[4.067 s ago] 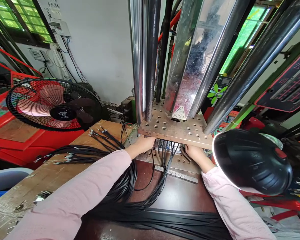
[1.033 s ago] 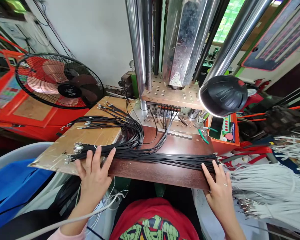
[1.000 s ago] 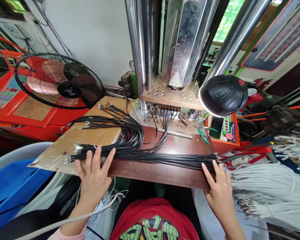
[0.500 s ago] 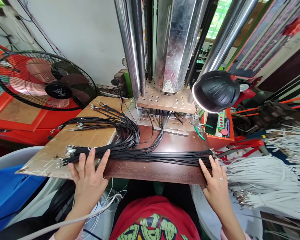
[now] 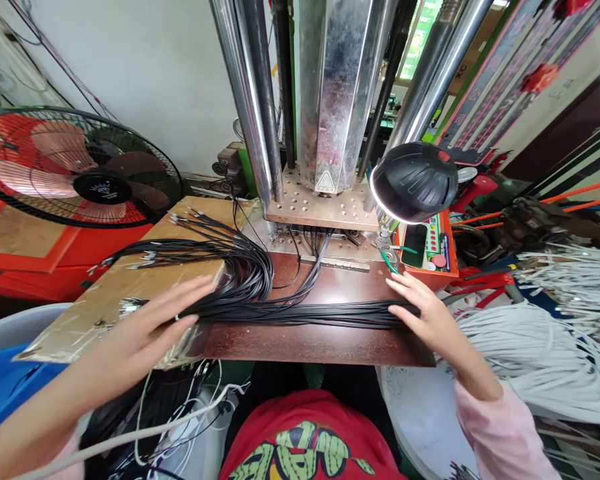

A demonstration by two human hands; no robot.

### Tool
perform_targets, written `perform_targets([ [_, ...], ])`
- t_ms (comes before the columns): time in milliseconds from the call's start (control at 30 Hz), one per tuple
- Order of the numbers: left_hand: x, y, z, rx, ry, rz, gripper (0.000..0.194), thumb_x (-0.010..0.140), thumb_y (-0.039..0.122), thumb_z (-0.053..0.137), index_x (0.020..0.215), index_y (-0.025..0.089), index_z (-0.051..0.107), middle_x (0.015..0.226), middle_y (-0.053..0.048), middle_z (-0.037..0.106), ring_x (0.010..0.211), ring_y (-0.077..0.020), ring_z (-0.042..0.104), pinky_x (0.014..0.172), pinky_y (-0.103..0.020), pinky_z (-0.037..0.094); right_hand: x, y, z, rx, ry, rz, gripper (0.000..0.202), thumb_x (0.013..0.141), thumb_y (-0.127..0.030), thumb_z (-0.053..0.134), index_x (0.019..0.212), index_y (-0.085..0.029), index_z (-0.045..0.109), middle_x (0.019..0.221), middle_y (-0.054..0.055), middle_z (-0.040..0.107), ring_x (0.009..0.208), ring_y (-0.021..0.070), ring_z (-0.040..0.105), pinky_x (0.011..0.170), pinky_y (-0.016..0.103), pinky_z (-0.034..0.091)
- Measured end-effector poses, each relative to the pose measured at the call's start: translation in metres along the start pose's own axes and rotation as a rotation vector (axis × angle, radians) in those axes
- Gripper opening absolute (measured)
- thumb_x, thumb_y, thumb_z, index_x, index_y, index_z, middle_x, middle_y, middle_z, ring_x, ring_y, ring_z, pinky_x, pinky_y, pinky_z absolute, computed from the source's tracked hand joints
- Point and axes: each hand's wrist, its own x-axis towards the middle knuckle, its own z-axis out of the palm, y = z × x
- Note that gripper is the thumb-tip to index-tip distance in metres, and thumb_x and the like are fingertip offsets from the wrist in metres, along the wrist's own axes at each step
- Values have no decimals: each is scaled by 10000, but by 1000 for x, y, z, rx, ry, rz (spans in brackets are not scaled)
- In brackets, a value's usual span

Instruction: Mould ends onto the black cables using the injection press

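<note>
A long bundle of black cables lies straight across the front of the brown board. My left hand is at its left end, fingers stretched out along the cables, with the thumb apart on the near side. At the right end, my right hand has its fingers spread about the cables and covers their tips. Whether either palm presses on the bundle I cannot tell. Behind it, more black cables curve back to the left, their metal-tipped ends resting on the cardboard. Several cables run under the press plate.
A black lamp stands right of the press, near green-handled pliers and an orange tray. White cable bundles hang at the right. At the left is a fan. White tubs stand below the board.
My left hand has turned from fingers pointing forward to lying along the bundle. My right hand has turned inward, round the cables' right end. The view has shifted slightly.
</note>
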Motion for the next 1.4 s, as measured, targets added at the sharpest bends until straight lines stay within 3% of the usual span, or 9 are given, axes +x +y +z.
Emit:
perform_targets([
  [167, 124, 34, 28, 63, -215, 9, 655, 971, 474, 251, 1528, 142, 349, 1597, -57, 335, 1471, -200, 313, 1229, -332, 201, 84, 5, 22, -5, -50, -92, 394, 923, -284, 603, 1291, -149, 643, 1320, 143, 614, 1236, 262, 561, 1115, 434, 416],
  [267, 181, 42, 63, 147, -306, -77, 671, 977, 437, 230, 1548, 88, 275, 1605, -136, 291, 1487, -246, 275, 1216, -383, 213, 114, 8, 37, -50, -97, -107, 390, 875, -270, 678, 1240, -132, 677, 1187, 151, 653, 1128, 261, 602, 1037, 411, 466],
  [400, 214, 44, 92, 210, -281, -158, 697, 987, 505, 168, 1557, 115, 255, 1620, -172, 236, 1502, -314, 212, 1205, -491, 168, 128, 10, 46, -64, -139, -120, 297, 868, -243, 690, 1147, -143, 716, 1039, 124, 672, 1007, 233, 619, 939, 369, 489],
  [600, 217, 39, 94, 158, -358, -95, 757, 964, 533, 199, 1548, 54, 243, 1638, -168, 155, 1527, -268, 121, 1225, -455, 101, 114, 18, 28, -48, -225, -79, 190, 891, -216, 635, 1037, -163, 744, 971, 92, 697, 931, 212, 628, 879, 337, 474],
  [800, 208, 36, 81, 104, -353, 93, 658, 967, 423, 214, 1520, 86, 332, 1618, -111, 264, 1507, -196, 212, 1233, -379, 134, 92, 28, 14, 7, -285, -108, 286, 951, -221, 509, 1103, -162, 743, 987, 99, 704, 948, 209, 620, 910, 354, 479],
  [900, 193, 51, 62, 167, -271, 97, 596, 957, 344, 269, 1461, 73, 437, 1553, -130, 403, 1444, -212, 362, 1207, -354, 244, 84, 28, 17, -15, -202, -104, 328, 954, -257, 529, 1230, -167, 682, 1079, 117, 674, 1015, 215, 605, 949, 373, 475],
  [1033, 166, 93, 40, 193, -234, 224, 440, 941, 284, 373, 1247, 133, 651, 1299, -108, 657, 1205, -252, 598, 1086, -389, 410, 80, 26, 14, 23, -279, -144, 302, 934, -250, 574, 1195, -160, 697, 1021, 99, 663, 970, 203, 614, 922, 347, 484],
  [1233, 146, 150, 76, 60, -457, 443, 358, 874, 330, 651, 1181, 147, 630, 1182, -103, 669, 1086, -234, 615, 951, -318, 460, 76, 28, -4, 155, -197, -1, 448, 893, -279, 633, 1329, -178, 610, 1100, 89, 641, 875, 164, 627, 872, 340, 519],
  [1400, 136, 155, 100, 255, -376, 531, 364, 805, 364, 747, 1044, 131, 604, 1127, -132, 607, 1053, -277, 559, 893, -360, 445, 52, 11, -22, 276, -201, 18, 336, 897, -304, 628, 1205, -184, 683, 1041, 75, 681, 866, 172, 645, 841, 332, 532],
])
